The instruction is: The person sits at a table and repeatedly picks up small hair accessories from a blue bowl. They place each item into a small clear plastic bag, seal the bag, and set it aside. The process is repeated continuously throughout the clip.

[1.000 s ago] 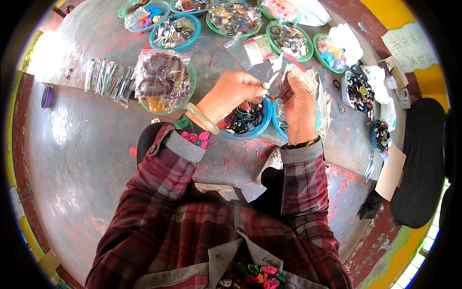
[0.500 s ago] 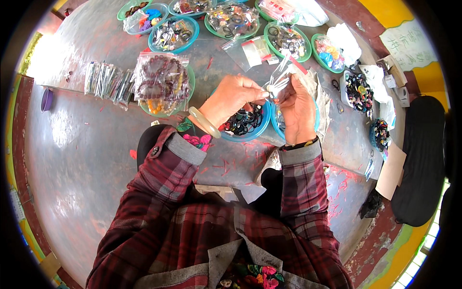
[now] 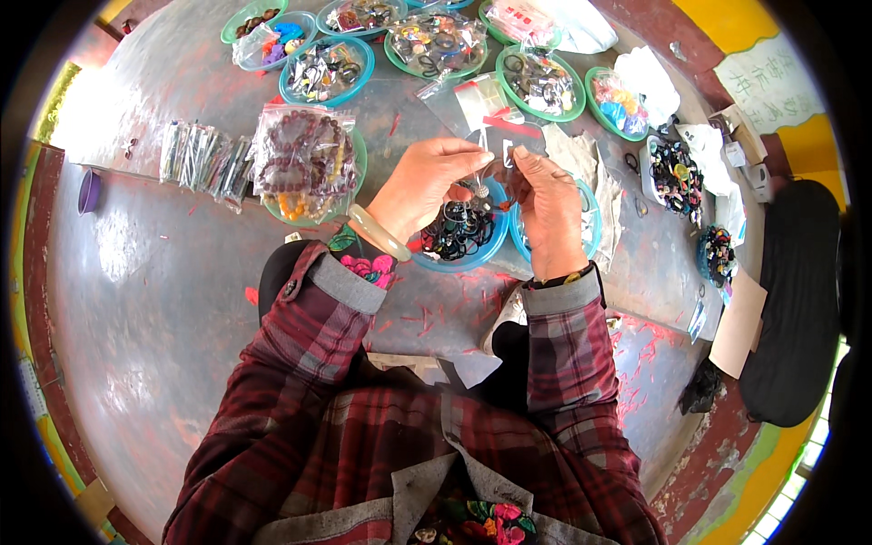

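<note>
Left hand (image 3: 422, 186) and right hand (image 3: 552, 209) are slightly apart, left thumb and forefinger apparently pinching a white cord (image 3: 483, 143), the right gripping a clear bag (image 3: 502, 173). Between them, at 3 o'clock from the left, shows a silvery bead ornament (image 3: 481, 192). A light pinch and straight cord should best avoid tangles. At 7 o'clock from the ornament, a blue bowl (image 3: 493, 250) holds black bands (image 3: 451, 233); under the right hand, a second blue bowl (image 3: 595, 234) is partly hidden. Bagged dark beads (image 3: 304, 163) cover a green bowl (image 3: 361, 168) at 9 o'clock.
</note>
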`<action>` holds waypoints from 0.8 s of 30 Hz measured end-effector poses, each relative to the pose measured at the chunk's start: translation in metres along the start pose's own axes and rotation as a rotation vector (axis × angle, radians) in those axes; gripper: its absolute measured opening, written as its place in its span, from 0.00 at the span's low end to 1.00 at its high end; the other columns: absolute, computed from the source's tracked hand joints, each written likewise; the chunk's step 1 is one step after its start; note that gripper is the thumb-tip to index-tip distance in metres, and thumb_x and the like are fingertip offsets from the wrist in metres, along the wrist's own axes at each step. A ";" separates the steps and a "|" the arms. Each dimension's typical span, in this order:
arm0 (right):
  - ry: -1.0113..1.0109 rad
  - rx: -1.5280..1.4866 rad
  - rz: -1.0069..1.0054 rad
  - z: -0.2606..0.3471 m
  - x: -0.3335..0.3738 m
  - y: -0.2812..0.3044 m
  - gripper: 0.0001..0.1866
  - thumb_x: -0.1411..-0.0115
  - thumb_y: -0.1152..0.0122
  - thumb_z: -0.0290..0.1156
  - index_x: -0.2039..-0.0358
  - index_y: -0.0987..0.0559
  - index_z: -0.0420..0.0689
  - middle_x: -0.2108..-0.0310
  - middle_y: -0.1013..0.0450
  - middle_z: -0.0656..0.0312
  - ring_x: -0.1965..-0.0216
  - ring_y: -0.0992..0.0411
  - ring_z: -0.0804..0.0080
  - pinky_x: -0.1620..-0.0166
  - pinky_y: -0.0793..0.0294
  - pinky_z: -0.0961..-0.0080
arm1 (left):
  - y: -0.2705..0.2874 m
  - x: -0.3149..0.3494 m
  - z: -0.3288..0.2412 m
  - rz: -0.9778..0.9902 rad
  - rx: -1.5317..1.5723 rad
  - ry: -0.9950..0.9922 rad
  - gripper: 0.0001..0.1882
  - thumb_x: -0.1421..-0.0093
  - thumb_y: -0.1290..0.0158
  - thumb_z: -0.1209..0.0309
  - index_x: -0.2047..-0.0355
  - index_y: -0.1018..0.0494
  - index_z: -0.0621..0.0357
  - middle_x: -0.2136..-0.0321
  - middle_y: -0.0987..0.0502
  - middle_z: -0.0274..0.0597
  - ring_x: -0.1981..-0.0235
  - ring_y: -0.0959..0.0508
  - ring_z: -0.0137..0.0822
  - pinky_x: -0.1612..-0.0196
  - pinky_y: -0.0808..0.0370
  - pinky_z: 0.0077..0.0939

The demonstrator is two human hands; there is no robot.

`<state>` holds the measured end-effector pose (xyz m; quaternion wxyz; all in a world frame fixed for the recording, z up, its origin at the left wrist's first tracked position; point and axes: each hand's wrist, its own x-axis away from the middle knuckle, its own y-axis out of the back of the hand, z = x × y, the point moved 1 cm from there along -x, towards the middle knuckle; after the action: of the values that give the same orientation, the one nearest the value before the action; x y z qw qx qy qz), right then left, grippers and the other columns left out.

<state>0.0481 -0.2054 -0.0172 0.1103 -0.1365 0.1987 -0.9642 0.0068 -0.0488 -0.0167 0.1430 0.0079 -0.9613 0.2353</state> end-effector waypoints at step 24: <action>-0.021 0.031 0.051 0.003 0.002 -0.004 0.07 0.47 0.39 0.30 0.74 0.23 0.39 0.80 0.29 0.64 0.81 0.33 0.79 0.81 0.32 0.81 | 0.003 -0.001 0.000 -0.027 0.269 -0.102 0.10 0.43 0.50 0.75 0.63 0.29 0.71 0.64 0.26 0.47 0.64 0.24 0.34 0.58 0.25 0.25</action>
<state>0.0465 -0.2030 -0.0128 0.1389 -0.1398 0.1859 -0.9626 0.0072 -0.0458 -0.0181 0.0946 0.0518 -0.9269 0.3594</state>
